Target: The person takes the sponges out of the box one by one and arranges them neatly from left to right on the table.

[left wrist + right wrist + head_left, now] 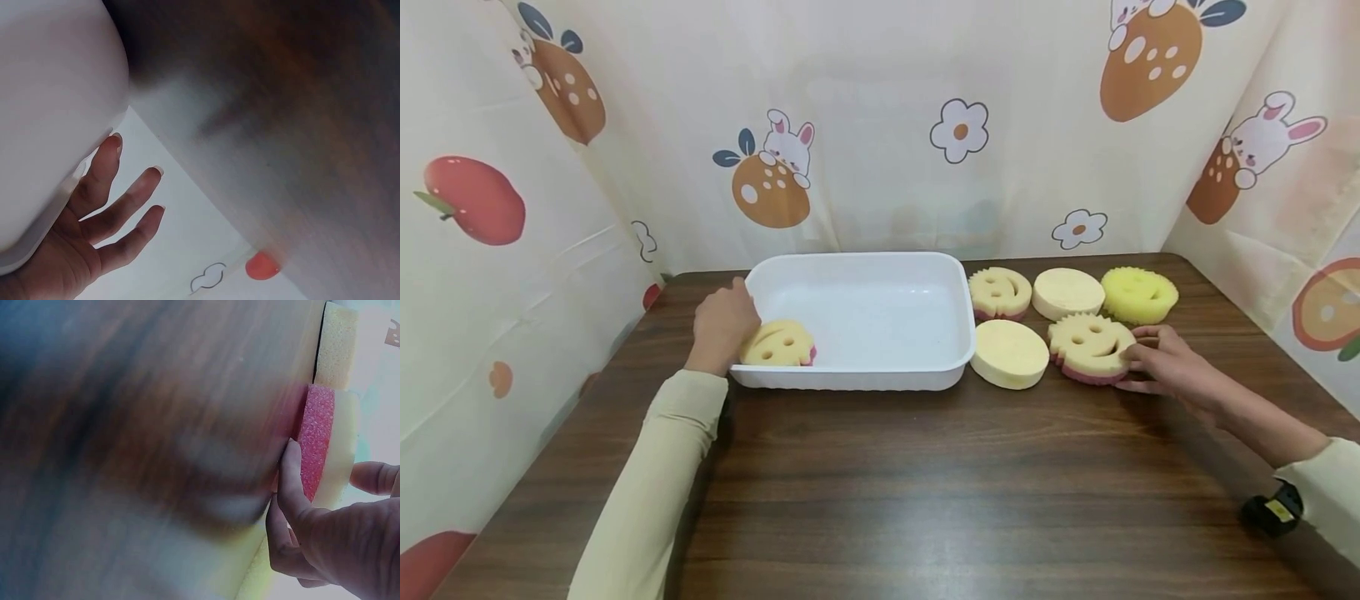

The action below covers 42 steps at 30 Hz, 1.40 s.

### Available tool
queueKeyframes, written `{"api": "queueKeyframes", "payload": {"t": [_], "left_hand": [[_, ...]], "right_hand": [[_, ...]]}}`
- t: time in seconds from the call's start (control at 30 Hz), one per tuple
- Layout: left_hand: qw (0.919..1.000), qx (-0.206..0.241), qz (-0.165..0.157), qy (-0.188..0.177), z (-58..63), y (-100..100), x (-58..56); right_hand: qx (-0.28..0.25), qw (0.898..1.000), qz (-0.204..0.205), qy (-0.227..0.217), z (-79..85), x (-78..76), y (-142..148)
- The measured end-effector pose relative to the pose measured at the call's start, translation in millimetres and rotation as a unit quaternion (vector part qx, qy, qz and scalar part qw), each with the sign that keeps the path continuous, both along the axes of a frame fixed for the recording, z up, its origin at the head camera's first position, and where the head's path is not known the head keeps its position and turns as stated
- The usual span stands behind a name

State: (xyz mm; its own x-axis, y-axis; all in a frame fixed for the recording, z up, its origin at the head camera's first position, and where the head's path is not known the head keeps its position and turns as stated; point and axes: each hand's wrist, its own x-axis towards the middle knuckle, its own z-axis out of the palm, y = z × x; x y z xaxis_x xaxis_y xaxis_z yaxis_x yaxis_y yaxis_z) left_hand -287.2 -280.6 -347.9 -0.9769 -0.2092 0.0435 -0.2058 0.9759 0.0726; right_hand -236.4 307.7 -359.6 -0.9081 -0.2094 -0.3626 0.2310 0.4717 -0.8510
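Note:
My left hand (726,318) holds the left rim of a white plastic tray (850,380), and in the left wrist view its fingers (128,209) spread along the outer wall. Inside the tray, by that hand, lies a smiley-face sponge (786,342) with a cream top and pink underside. My right hand (1172,367) pinches the right edge of another cream-and-pink smiley sponge (1090,340). In the right wrist view the thumb (373,477) is at its cream side and a finger presses the pink layer (317,437).
Right of the tray sit a plain round cream sponge (1010,354), a smiley sponge (1000,292), a second plain round sponge (1067,292) and a yellow smiley sponge (1138,295). They stand on a dark wooden table (880,483). A printed curtain (880,125) hangs behind.

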Motion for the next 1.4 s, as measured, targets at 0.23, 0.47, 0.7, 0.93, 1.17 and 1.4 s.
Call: {"api": "queueKeyframes", "payload": {"t": [0.23, 0.47, 0.7, 0.93, 1.17, 1.4], "left_hand": [[1.0, 0.001, 0.003, 0.002, 0.5, 0.9, -0.7], [1.0, 0.004, 0.004, 0.0, -0.2, 1.2, -1.2], [1.0, 0.0, 0.004, 0.004, -0.6, -1.9, -1.6], [1.0, 0.001, 0.004, -0.005, 2.6, 0.2, -2.0], [1.0, 0.005, 0.003, 0.0, 2.6, 0.0, 0.0], [0.9999, 0.004, 0.006, -0.008, 1.8, 1.5, -1.1]], "right_hand": [[0.003, 1.0, -0.003, -0.001, 1.9, 0.2, 1.1], [0.042, 0.999, -0.004, 0.026, 1.0, -0.2, 2.6], [0.099, 0.993, 0.018, 0.063, 6.0, -2.1, 4.3], [0.126, 0.989, 0.023, 0.071, 7.7, -3.9, 6.9], [0.127, 0.989, 0.018, 0.067, 6.4, -7.3, 8.3], [0.122, 0.99, 0.018, 0.067, 4.5, -7.0, 8.1]]}}
